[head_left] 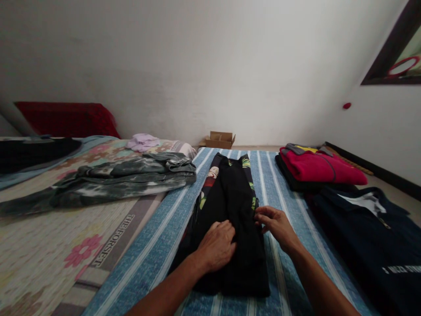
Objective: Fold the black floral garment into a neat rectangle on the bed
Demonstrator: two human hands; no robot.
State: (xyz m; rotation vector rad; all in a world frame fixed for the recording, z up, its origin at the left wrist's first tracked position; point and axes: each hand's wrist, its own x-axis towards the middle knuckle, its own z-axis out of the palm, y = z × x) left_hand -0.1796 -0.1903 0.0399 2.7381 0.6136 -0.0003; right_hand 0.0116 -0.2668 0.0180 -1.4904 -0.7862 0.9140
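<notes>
Pressing flat on a long black garment, the left hand lies palm-down with fingers loosely curled, gripping nothing. That garment is folded into a narrow strip, soft matte cloth with green leaf-print edging showing along its sides, and it lies lengthwise on the blue striped bedsheet, a woven, ribbed-looking fabric. The right hand sits at the strip's right edge, fingers bent and pinching the fold of cloth there. To the right a red fleece top rests folded on a darker pile, with a navy shirt spread just beside it. Left of the strip lies a crumpled grey tie-dye garment on a floral quilt. A small cardboard box stands by the wall
</notes>
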